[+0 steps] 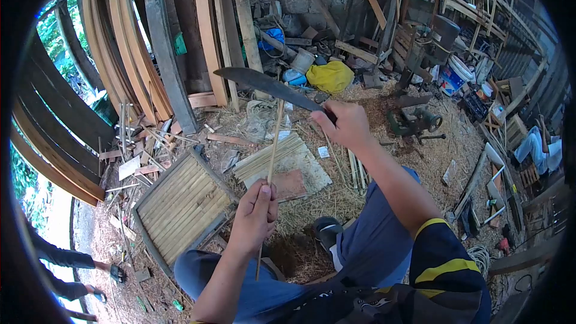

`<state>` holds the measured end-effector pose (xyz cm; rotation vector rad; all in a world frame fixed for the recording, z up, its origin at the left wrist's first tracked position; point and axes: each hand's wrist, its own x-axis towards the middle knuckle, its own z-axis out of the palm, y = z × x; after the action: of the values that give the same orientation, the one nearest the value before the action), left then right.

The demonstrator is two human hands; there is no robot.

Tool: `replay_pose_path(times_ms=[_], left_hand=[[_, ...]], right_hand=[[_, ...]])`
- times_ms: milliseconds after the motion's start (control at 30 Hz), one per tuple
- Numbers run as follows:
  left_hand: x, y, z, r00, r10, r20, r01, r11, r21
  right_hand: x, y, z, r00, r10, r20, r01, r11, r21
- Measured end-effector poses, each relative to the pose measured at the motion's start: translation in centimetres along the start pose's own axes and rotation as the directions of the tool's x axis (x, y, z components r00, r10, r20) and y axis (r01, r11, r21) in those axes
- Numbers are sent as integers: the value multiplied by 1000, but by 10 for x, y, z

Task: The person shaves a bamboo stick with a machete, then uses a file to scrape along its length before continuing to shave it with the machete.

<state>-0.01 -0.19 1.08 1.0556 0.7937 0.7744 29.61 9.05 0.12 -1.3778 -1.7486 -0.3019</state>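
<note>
My left hand is closed around a thin bamboo strip, which stands nearly upright and runs down past my wrist. In my right hand is a machete, gripped by the handle with its dark, broad blade pointing up and left. The blade crosses just above the strip's upper end and overlaps it in this view. Beyond my left hand, a bundle of similar strips lies on a pale sheet, with a reddish board at its near edge.
A framed bamboo-slat panel leans at my left. Ahead to the right stands a metal vise. Wooden planks rise at the back left near a yellow sack. One person's legs show far left; another person sits far right.
</note>
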Motion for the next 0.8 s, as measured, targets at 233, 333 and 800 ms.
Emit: replay_pose_path(times_ms=[233,333,800], left_hand=[[-4,-7,-2,998,50,-23,-50,999,12],[-1,-10,-8,992,124,-24,-122,991,55],[19,-17,5,992,-100,81,110,986,-128]], right_hand=[[9,21,4,984,177,36,-175,984,-44],[1,36,13,863,489,125,-504,821,269],[5,-71,13,698,403,592,-675,95,731]])
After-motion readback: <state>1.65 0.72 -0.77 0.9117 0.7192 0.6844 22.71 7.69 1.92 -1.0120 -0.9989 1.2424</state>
